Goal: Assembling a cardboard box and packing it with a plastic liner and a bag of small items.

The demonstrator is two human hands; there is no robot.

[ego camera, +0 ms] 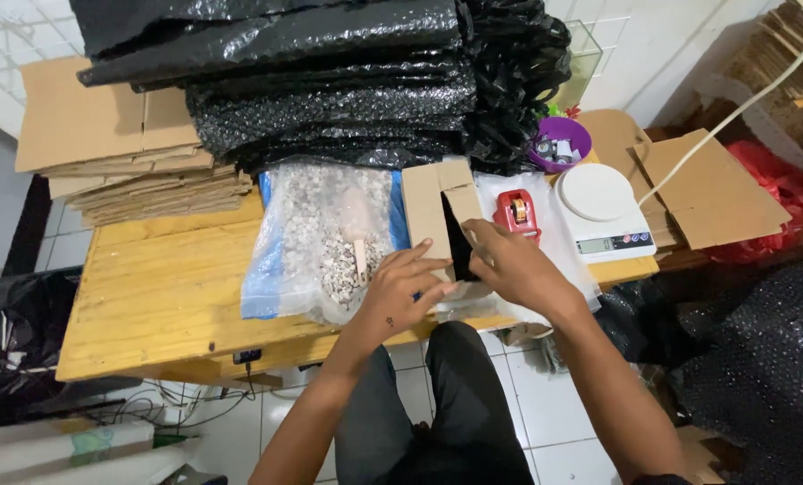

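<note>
The box (pixel 437 216), a small brown cardboard carton, stands on the surface (pixel 159 296) just past its near edge, a little right of centre. Its long axis runs near to far, tilted slightly left at the far end, and its flaps are up, showing a dark opening on the right side.

Both hands meet at the near end of the box. The left hand (pixel 397 292) lies on the near left corner, fingers spread and pressing flat against the cardboard, not clenched round anything. The right hand (pixel 509 265) comes in from the right, fingers laid along the dark opening and the right flap; whether it pinches the flap or only rests on it I cannot tell. The box thus lies straight ahead of both grips, the far end pointing away, and the two hands are about equally near.

Touching the box on the left is a clear bag of pale gravel (pixel 325 238) with a wooden scoop (pixel 358 229) lying on it. Just right of the box sits a red tape dispenser (pixel 516 213), then a white scale (pixel 599 208), with a purple bowl (pixel 560 142) beyond. Far across the surface are stacked black bubble-wrap sheets (pixel 330 90) and flat cardboard (pixel 114 153).
</note>
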